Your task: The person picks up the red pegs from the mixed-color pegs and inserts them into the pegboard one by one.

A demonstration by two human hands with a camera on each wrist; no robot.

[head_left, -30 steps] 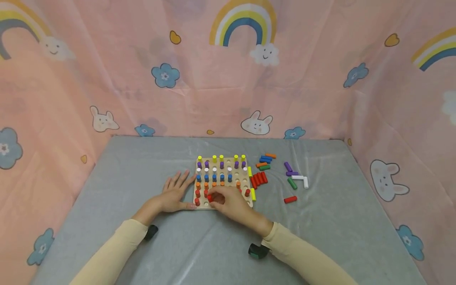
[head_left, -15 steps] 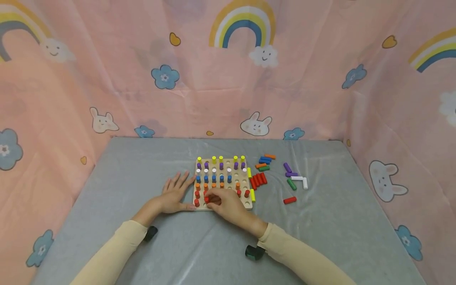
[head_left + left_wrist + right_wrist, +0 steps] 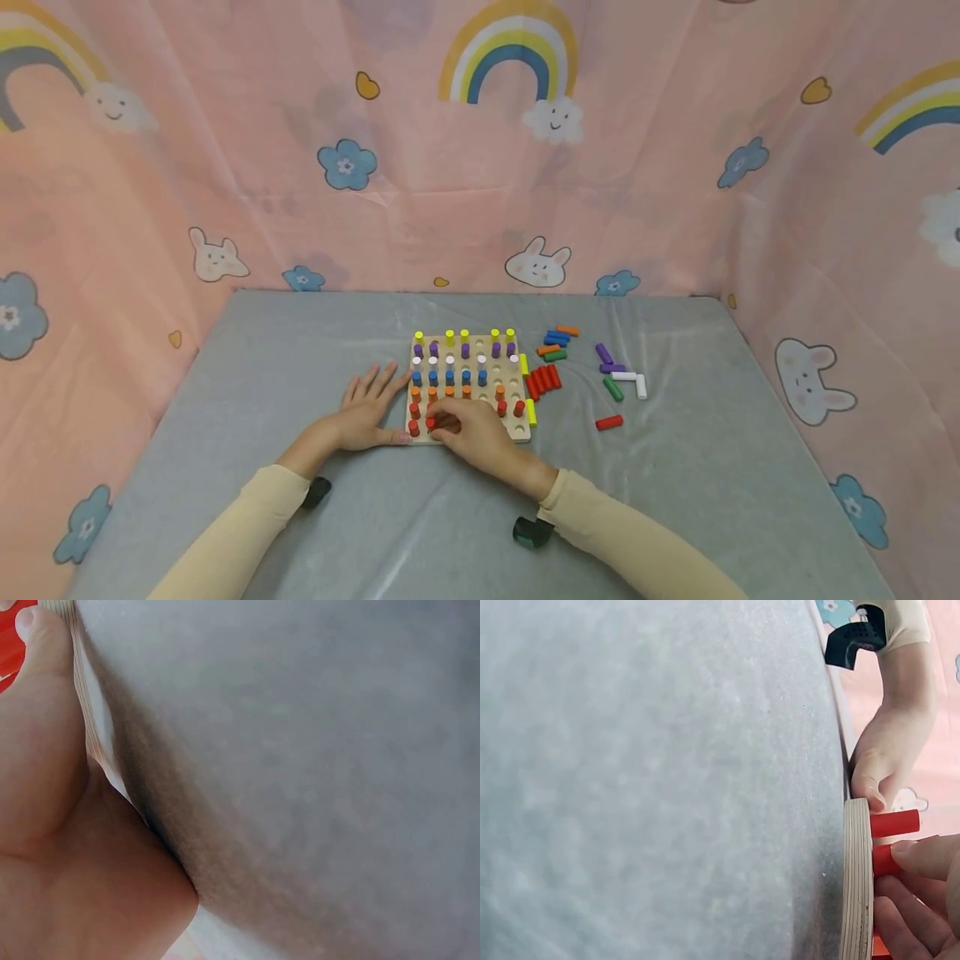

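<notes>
Red peg (image 3: 885,860) standing at the board's (image 3: 857,892) near edge, right hand (image 3: 480,429) pinching it

A pink curtain (image 3: 637,208) is hanging behind a grey table (image 3: 450,533). On the table, the left hand (image 3: 367,419) is resting palm down, its fingers spreading beside the board and its thumb touching the near left corner. The right hand is reaching over the near rows, thumb and fingers pinching the red peg. The board is lying flat, rows of coloured pegs (image 3: 450,378) standing in it, while loose pegs (image 3: 553,377) are lying to its right. The red peg is standing in the nearest row, just beside the corner peg (image 3: 895,823); how deep it is sitting, one cannot tell.

Handling it well is probably depending on holding the peg square to the board, since tilting would be risking a jam. The left thumb is seemingly well placed for stopping any sliding, and a narrow pinch is likely sparing the corner peg a knock
</notes>
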